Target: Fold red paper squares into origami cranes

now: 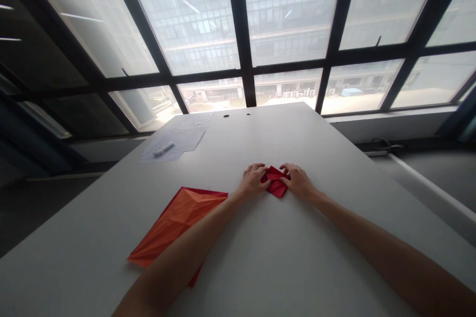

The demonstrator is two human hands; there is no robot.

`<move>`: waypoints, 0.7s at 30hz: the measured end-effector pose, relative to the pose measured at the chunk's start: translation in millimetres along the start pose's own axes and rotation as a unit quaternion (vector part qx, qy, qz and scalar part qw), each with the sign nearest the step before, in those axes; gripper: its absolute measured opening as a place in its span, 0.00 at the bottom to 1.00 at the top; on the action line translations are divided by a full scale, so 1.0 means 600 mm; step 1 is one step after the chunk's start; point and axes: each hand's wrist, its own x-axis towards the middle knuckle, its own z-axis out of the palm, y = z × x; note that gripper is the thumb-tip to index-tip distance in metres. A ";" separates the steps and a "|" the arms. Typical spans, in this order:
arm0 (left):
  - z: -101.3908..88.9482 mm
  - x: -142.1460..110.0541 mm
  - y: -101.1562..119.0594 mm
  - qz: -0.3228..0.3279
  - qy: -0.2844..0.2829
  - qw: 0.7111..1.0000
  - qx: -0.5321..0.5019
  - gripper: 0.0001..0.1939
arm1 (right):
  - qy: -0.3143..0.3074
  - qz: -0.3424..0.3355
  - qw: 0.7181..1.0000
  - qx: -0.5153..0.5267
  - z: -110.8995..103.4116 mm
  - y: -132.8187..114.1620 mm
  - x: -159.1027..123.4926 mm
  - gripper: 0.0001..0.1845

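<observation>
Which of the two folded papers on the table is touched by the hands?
The small red folded paper, held between the left hand and the right hand. The larger orange folded sheet lies apart, untouched, partly behind the left forearm.

Lying on the pale table top, a small piece of folded red origami paper is showing a compact, angular, layered shape, with pointed flaps jutting out unevenly (the finer creases too small and shaded to read). Sitting between the left hand and the right hand, touching both and partly hidden beneath them, with its lower point aiming down the table.
</observation>
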 end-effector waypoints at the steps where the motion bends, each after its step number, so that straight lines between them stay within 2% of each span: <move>1: 0.001 -0.001 0.000 0.002 0.005 1.000 -0.005 0.21 | -0.003 0.002 1.000 0.002 0.001 0.001 0.000 0.17; 6: 0.002 -0.004 0.005 0.016 0.026 0.999 -0.029 0.19 | -0.016 -0.008 1.000 -0.021 0.002 0.004 0.002 0.11; 11: -0.006 -0.005 0.011 0.013 0.033 0.997 -0.068 0.20 | 0.003 -0.018 1.000 -0.001 0.003 0.005 0.002 0.17; 16: -0.012 -0.001 0.016 0.057 0.021 0.986 -0.152 0.10 | 0.006 -0.024 1.000 0.010 0.004 0.004 0.000 0.18; 21: -0.014 -0.002 0.018 0.050 0.046 0.979 -0.193 0.18 | 0.015 -0.019 0.999 0.023 0.003 -0.001 0.000 0.22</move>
